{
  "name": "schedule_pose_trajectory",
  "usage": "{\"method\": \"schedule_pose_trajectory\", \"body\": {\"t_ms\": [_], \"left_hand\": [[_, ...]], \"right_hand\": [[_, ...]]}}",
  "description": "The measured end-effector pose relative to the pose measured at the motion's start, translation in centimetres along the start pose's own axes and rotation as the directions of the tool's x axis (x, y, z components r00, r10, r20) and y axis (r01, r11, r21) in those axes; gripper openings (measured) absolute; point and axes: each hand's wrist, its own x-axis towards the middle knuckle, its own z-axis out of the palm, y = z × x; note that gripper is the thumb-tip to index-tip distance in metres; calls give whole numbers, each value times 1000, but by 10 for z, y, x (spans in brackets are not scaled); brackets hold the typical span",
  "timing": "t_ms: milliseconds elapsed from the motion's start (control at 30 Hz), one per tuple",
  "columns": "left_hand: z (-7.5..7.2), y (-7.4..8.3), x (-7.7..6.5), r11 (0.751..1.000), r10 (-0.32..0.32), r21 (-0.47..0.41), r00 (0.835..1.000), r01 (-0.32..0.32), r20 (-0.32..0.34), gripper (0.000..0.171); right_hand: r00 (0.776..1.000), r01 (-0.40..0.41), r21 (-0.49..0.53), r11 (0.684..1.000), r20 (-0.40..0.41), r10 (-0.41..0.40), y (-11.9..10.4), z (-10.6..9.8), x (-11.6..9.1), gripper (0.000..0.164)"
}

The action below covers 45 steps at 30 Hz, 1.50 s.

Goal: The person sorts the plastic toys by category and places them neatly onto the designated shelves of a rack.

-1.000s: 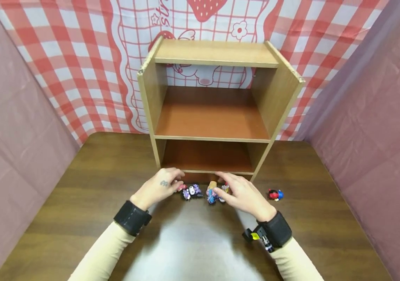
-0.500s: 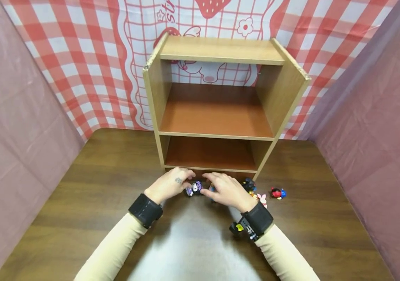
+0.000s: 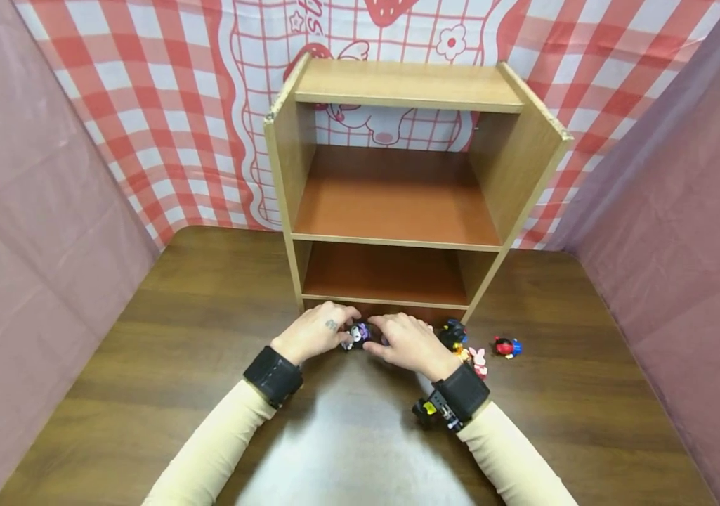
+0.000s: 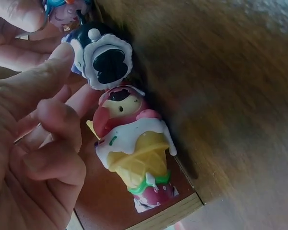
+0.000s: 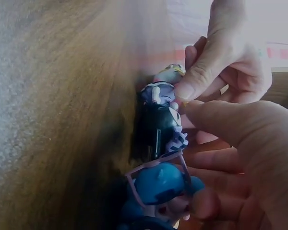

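Note:
A small black figurine with a frilly white skirt and purple trim lies in front of the shelf unit, between both hands. My left hand pinches it, thumb tip at its side. My right hand reaches in from the other side, thumb tip close by the black figurine's head; whether its fingers grip anything I cannot tell. In the right wrist view, a blue-haired figurine lies beside those fingers. At the black figurine's other end, the left wrist view shows a red-haired figurine with a yellow ice-cream-cone body.
A wooden shelf unit stands behind the hands on the brown table. To the right lie a black figurine, a pink rabbit-eared one and a red-and-blue one. Pink and checked cloths hang around.
Both hands have come closer together around the black figurine. The right hand moved left, uncovering the black and rabbit-eared figurines. The head view shifted slightly.

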Motion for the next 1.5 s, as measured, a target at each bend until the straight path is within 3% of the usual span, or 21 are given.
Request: {"method": "schedule_pose_trajectory", "body": {"t_ms": [300, 667, 1033, 1500], "left_hand": [[6, 0, 2, 998, -18, 54, 1000, 18, 6, 38], [10, 0, 1, 999, 14, 49, 999, -13, -28, 22], [15, 2, 4, 999, -10, 33, 999, 12, -50, 21], [16, 6, 4, 999, -40, 21, 990, 43, -133, 37]], "right_hand": [[999, -28, -16, 999, 26, 28, -1, 2, 6, 28], [1000, -29, -63, 998, -11, 28, -5, 3, 10, 23], [1000, -19, -85, 996, -26, 17, -9, 2, 10, 17], [995, -19, -69, 997, -94, 13, -12, -3, 8, 21]]}}
